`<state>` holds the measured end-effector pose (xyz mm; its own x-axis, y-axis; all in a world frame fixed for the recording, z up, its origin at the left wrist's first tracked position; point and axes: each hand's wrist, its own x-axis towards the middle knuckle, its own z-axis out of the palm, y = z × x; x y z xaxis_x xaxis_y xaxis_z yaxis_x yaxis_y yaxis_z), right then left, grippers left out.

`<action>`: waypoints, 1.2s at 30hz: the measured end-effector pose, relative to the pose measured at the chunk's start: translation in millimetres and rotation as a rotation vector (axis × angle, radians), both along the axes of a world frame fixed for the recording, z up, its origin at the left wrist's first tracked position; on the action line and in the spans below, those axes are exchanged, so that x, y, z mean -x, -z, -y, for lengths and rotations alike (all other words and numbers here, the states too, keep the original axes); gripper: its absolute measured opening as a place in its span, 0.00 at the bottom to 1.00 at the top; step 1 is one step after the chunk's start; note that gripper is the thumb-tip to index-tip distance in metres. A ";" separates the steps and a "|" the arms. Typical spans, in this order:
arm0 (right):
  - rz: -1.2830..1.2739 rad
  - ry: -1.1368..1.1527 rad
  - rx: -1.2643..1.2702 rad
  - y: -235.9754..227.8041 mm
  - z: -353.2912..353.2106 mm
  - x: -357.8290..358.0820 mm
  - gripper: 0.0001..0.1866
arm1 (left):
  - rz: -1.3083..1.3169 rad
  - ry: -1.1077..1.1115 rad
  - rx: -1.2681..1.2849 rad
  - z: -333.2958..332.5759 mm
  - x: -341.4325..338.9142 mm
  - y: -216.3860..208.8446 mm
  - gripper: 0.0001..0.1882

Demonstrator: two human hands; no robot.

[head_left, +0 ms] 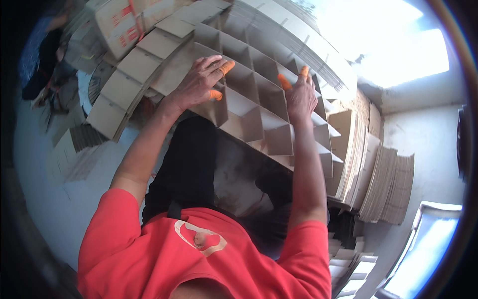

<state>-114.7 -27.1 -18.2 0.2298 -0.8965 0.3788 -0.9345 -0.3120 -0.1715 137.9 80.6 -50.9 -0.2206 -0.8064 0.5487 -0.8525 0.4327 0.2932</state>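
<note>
A grid of interlocked cardboard dividers point(253, 79) stands across a cardboard surface in front of me, its cells open at the top. At its left side my left hand point(199, 82) grips the dividers, with orange covers on the thumb and a finger. My right hand point(301, 97) holds the grid further right, its thumb and a finger also wearing orange covers. Both forearms reach in from below. My fingers and palms hide parts of the strips they touch.
Flat cardboard strips point(122, 89) are stacked at the left. A taped carton point(117, 27) sits at the far left. More cardboard stacks point(388, 182) stand on the right by the pale wall point(423, 132). Behind the grid lie long layered sheets point(298, 37).
</note>
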 end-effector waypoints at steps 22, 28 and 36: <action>0.260 0.267 0.890 -146.7 -90.7 210.1 0.14 | -0.001 0.306 -0.167 76.7 13.9 -4.4 0.09; 1.110 0.756 0.575 -67.8 -86.3 336.8 0.05 | 0.031 0.222 0.067 68.9 18.8 -15.5 0.11; -0.116 0.516 -0.122 3.2 -91.6 295.8 0.35 | -1.074 0.217 -0.316 62.0 22.2 -33.6 0.10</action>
